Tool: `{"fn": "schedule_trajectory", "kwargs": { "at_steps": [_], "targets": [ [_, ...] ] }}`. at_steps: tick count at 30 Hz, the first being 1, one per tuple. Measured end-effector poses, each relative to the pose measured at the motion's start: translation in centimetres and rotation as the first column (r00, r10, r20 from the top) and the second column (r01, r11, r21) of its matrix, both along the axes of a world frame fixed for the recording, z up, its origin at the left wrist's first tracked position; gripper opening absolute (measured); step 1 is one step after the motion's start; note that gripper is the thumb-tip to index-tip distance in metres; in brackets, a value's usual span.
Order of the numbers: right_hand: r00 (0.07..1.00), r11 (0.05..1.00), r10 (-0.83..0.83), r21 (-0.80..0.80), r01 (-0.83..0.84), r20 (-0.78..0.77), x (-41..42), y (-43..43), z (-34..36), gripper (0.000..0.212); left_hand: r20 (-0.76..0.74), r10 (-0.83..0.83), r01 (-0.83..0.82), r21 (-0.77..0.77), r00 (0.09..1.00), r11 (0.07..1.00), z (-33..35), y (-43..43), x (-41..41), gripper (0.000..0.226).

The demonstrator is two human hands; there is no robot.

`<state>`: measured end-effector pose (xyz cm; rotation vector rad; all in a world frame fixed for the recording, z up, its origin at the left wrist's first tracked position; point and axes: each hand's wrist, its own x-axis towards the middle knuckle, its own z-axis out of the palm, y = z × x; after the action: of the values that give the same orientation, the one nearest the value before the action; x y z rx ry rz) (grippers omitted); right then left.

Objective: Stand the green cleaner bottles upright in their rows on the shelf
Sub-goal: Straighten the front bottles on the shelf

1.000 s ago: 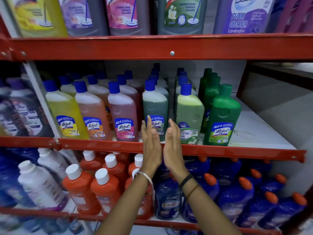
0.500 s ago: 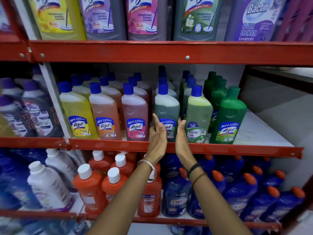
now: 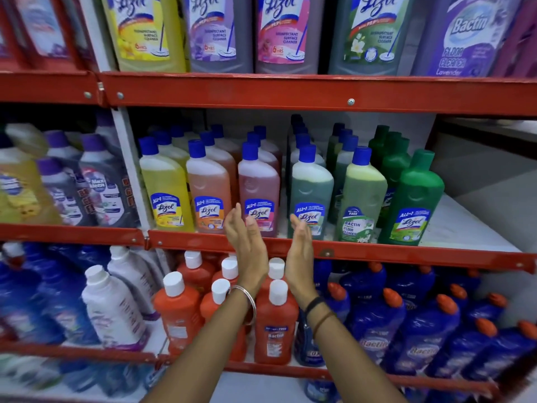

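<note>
Green cleaner bottles stand upright in rows on the middle shelf. At the front are a dark green Lizol bottle with a green cap, a pale green Bactin bottle with a blue cap, and a grey-green Lizol bottle. More green bottles line up behind them. My left hand and my right hand are raised flat, palms facing each other, in front of the shelf's red edge. They hold nothing and sit between the pink Lizol bottle and the grey-green one.
Yellow and orange Lizol bottles fill the left of the same shelf. Large bottles stand on the shelf above. Below are orange Bactin bottles and blue bottles. Bare white shelf lies right of the green bottles.
Both hands have drawn back and down from the grey-green bottle and drifted left, with a wider gap between the palms. The camera has moved closer to the shelf.
</note>
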<state>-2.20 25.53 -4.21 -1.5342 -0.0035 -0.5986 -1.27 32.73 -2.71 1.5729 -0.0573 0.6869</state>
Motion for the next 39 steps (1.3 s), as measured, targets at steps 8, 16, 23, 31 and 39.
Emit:
{"fn": "schedule_trajectory", "kwargs": {
  "at_steps": [8,16,23,31,39],
  "targets": [
    [0.986,0.994,0.035,-0.100,-0.051,-0.162,2.4,3.0,1.7,0.068,-0.286,-0.198,0.281,0.287,0.938,0.916,-0.6,3.1,2.4,0.073],
    [0.983,0.994,-0.058,-0.106,0.040,-0.174,2.8,3.6,1.5,0.075,-0.326,-0.234,0.346,0.346,0.916,0.872,-0.5,4.1,2.3,0.065],
    [0.992,0.981,-0.055,-0.177,0.075,0.111,1.0,8.9,1.2,0.059,0.037,0.087,-0.091,0.110,0.995,0.990,0.4,7.8,2.4,0.070],
    [0.928,0.936,0.330,-0.070,-0.346,-0.175,0.0,12.2,3.8,0.046,-0.315,-0.204,0.228,0.041,0.927,0.973,-9.6,10.9,14.7,0.081],
    [0.992,0.992,0.011,-0.127,0.005,0.123,2.7,14.3,0.5,0.062,-0.051,0.158,-0.155,0.064,0.986,0.986,-1.1,13.4,4.2,0.070]
  ]
}}
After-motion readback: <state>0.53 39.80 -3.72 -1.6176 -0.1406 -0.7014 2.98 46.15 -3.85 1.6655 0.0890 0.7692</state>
